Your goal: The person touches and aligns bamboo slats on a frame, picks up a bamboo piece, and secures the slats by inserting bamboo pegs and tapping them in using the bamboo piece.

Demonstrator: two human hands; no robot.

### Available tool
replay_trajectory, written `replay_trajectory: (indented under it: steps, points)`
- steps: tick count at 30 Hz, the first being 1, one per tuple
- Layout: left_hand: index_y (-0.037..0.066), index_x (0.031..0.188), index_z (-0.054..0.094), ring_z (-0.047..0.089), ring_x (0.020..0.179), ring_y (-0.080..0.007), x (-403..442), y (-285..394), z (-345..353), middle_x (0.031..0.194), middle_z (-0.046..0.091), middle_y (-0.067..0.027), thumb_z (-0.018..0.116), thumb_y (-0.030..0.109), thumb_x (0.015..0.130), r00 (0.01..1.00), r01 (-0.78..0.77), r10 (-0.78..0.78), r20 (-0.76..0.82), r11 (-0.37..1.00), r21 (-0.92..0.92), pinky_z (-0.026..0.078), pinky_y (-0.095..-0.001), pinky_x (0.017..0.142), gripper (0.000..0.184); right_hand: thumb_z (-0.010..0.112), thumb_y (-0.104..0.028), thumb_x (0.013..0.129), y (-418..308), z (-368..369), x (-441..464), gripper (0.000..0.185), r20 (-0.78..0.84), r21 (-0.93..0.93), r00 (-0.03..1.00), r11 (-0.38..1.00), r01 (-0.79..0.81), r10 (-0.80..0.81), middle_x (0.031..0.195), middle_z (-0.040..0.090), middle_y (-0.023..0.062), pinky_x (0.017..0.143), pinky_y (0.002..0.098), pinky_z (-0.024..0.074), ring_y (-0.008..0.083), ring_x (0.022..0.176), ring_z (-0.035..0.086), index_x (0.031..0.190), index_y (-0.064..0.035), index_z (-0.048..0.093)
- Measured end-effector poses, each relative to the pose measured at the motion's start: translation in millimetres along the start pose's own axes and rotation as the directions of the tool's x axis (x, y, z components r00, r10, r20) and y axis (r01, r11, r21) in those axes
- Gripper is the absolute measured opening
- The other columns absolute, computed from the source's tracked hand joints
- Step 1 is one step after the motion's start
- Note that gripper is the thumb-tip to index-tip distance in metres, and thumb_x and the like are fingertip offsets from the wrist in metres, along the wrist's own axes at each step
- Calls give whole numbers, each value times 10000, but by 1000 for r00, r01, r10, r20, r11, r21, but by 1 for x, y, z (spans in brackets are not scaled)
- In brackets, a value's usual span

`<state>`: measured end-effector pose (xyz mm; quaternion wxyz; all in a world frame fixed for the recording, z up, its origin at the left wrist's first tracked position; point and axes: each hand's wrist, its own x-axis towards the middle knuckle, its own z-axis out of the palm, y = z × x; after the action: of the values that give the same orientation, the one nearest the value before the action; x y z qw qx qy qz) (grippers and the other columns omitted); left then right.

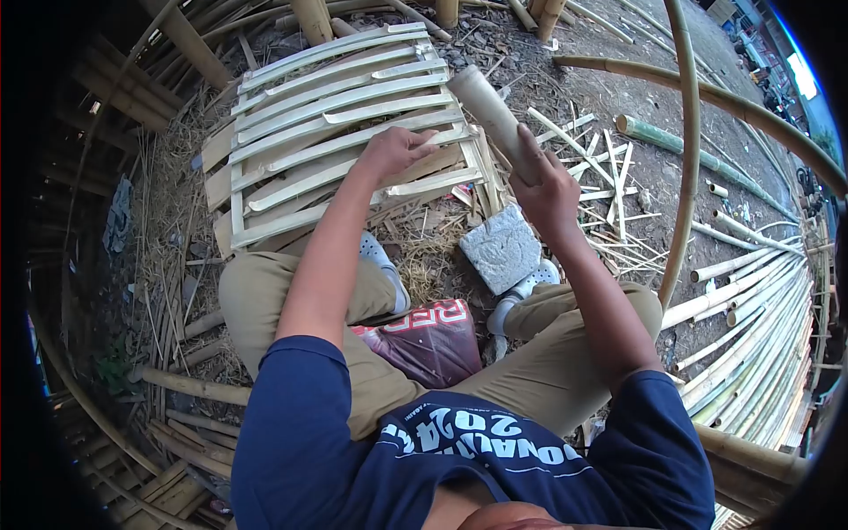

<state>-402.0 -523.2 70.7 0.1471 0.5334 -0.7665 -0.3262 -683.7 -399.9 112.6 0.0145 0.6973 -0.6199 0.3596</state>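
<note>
A lattice panel of pale split bamboo slats (300,131) lies on the ground in front of me. My left hand (395,153) is over its right part, the fingers pinched together at a slat near the end crosspiece; what lies between the fingertips is too small to make out. My right hand (546,190) is closed around the lower end of a thick, round bamboo length (488,104). That length is raised and tilted, its free end pointing away from me beside the panel's right edge. A grey stone block (502,249) sits below, between my feet.
Thin split bamboo strips (609,177) lie scattered at the right, near a green bamboo pole (698,159). Many long poles (751,327) are stacked farther right. A curved upright bamboo pole (685,150) stands beside my right arm. A printed dark red cloth or sack (428,349) lies between my legs.
</note>
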Motion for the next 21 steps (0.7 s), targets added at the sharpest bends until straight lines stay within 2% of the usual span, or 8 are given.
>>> replay_trajectory:
  steps: [4, 6, 8, 12, 14, 15, 20, 21]
  points:
    - [258, 1359, 690, 703, 1061, -318, 2, 1, 2, 1133, 746, -178, 692, 583, 935, 997, -56, 62, -48, 991, 122, 509, -393, 948, 534, 762, -158, 806, 1, -5, 3, 737, 140, -137, 990, 991, 3, 17, 898, 704, 112, 662, 437, 569, 318, 729, 718, 1494, -336, 567]
    - [300, 1350, 694, 702, 1081, -315, 2, -2, -1, 1171, 744, -164, 686, 594, 935, 999, 29, -29, 28, 999, 28, 505, -396, 976, 508, 742, -175, 826, -5, -4, 1, 719, -213, 75, 974, 993, 91, -73, 863, 692, 138, 659, 462, 554, 338, 755, 721, 1494, -371, 561]
    - [288, 1341, 701, 697, 1129, -311, 1, -3, 3, 1196, 743, -162, 692, 587, 933, 1000, 13, -13, -3, 1000, 0, 499, -381, 995, 505, 745, -183, 837, 14, -7, 7, 701, 336, -293, 942, 951, 99, 6, 816, 669, 150, 625, 468, 546, 339, 704, 710, 1490, -365, 566]
    - [239, 1348, 698, 678, 1199, -308, 2, -4, 5, 1250, 731, -157, 693, 574, 941, 999, -16, 18, -34, 999, 41, 483, -379, 1032, 527, 743, -192, 846, -11, -11, 11, 682, -271, 158, 959, 979, 127, -81, 825, 667, 164, 613, 475, 544, 344, 676, 702, 1484, -363, 574]
    - [259, 1345, 699, 677, 1197, -312, 1, -4, 4, 1255, 729, -156, 695, 580, 937, 1000, 6, -6, -16, 1000, -12, 481, -385, 1037, 520, 753, -201, 842, -4, -8, 1, 678, -189, 105, 970, 979, 176, -154, 824, 670, 153, 614, 468, 547, 338, 672, 699, 1477, -364, 580]
    - [269, 1342, 701, 676, 1194, -319, -2, 4, 1, 1251, 728, -162, 698, 583, 933, 999, 41, -41, 12, 999, -5, 480, -381, 1037, 515, 762, -203, 833, 5, -11, 5, 690, 338, -303, 940, 939, 162, -53, 827, 672, 138, 616, 460, 547, 329, 673, 697, 1476, -374, 579]
    - [256, 1339, 702, 688, 1174, -294, 3, 0, -2, 1214, 745, -141, 698, 566, 939, 998, 41, -42, 43, 999, 30, 488, -366, 1016, 506, 805, -136, 817, -23, -17, 16, 725, -294, 109, 948, 981, 162, -124, 876, 707, 147, 631, 425, 555, 299, 689, 706, 1496, -245, 577]
    - [253, 1338, 703, 696, 1143, -295, 4, -4, 0, 1204, 746, -144, 698, 565, 939, 1000, 23, -24, 7, 999, 30, 492, -367, 1004, 506, 804, -136, 816, -18, -14, 13, 722, -230, 73, 964, 985, 155, -135, 873, 705, 152, 630, 423, 557, 301, 692, 709, 1494, -246, 580]
